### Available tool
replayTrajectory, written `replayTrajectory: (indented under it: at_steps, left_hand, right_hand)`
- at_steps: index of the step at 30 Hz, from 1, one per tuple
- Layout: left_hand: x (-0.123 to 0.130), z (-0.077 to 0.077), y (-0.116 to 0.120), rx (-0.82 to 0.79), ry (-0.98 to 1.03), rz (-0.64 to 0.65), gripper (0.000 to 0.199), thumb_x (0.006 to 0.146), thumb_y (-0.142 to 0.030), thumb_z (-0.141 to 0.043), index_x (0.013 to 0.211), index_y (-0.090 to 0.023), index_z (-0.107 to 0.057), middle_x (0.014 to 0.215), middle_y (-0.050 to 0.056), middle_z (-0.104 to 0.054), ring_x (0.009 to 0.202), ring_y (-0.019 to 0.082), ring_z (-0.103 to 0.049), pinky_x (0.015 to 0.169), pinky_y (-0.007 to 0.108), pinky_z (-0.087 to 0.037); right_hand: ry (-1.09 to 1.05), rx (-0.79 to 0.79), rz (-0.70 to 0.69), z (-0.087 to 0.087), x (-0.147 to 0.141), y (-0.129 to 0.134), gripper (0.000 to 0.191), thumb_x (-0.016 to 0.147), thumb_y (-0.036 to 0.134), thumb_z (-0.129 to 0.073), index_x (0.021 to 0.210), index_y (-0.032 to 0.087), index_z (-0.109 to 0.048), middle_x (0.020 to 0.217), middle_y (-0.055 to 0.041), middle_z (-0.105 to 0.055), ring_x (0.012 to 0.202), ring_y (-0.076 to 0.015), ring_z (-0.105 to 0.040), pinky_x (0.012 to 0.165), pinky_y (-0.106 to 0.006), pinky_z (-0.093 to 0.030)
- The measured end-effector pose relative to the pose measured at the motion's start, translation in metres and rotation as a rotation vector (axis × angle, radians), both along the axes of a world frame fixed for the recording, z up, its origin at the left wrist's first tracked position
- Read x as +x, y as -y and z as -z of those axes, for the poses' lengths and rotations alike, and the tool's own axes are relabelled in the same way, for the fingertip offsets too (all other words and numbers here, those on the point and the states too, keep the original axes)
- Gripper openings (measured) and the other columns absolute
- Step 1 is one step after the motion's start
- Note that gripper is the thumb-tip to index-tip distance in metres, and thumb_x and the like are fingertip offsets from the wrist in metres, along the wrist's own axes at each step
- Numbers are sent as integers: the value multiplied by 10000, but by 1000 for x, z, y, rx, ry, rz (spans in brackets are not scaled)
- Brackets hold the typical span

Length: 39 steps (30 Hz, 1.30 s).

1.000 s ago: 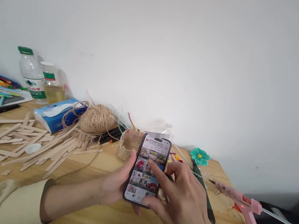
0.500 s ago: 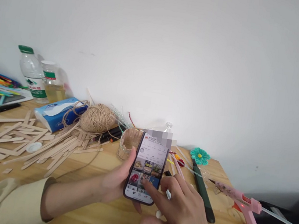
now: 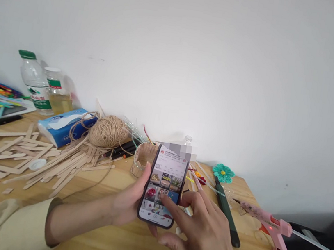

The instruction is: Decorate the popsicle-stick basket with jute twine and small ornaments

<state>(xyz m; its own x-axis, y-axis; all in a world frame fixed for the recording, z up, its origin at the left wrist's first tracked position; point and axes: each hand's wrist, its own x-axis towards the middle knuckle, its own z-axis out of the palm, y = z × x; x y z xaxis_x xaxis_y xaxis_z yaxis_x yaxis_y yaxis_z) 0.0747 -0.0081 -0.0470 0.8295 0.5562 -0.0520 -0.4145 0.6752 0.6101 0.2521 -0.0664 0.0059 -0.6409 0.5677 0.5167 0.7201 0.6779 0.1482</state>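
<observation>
A smartphone is held tilted up over the table, its lit screen showing a grid of small pictures. My left hand grips it from the left side, thumb along the edge and fingertips partly hidden behind and below it. My right hand holds nothing. Its index finger reaches to the lower middle of the screen, while the other fingers are loosely bent and the thumb is apart. Behind the phone stands a small round holder of wooden sticks, partly covered by it.
Wooden craft sticks lie on the left beside a ball of twine and a blue tissue pack. Two bottles stand near the wall. On the right are a teal flower, a dark green tool and a pink glue gun.
The picture grid on the phone screen has shifted slightly upward, showing more of its lowest row. My right index finger has moved a little up and left on the screen.
</observation>
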Motion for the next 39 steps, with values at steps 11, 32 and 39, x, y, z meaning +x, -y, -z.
replayTrajectory:
  at_steps: [11, 32, 39]
  left_hand:
    - [-1, -3, 0, 40, 15, 76, 907, 829, -694, 14, 1233, -123, -564, 1034, 175, -699, 862, 237, -695, 483, 239, -533]
    - [-1, -12, 1, 84, 13, 84, 935, 830, -666, 78, 1217, -124, -579, 1151, 189, -642, 947, 256, -669, 490, 233, -555]
    - [1, -11, 2, 95, 37, 95, 915, 835, -674, 47, 1217, -119, -573, 1140, 200, -639, 906, 250, -674, 484, 239, -546]
  right_hand:
    - [-72, 215, 28, -9, 9, 2, 458, 924, 505, -410, 1037, 145, -669, 754, -49, -476, 626, -148, -477, 483, -247, -396]
    - [-616, -237, 235, -23, 19, 7, 225, 925, 282, -470, 965, 210, -679, 719, -24, -572, 652, -149, -579, 525, -236, -481]
    - [-727, -548, 405, -43, 25, -17, 418, 902, 494, -432, 1048, 180, -666, 634, -18, -588, 491, -138, -515, 433, -255, -420]
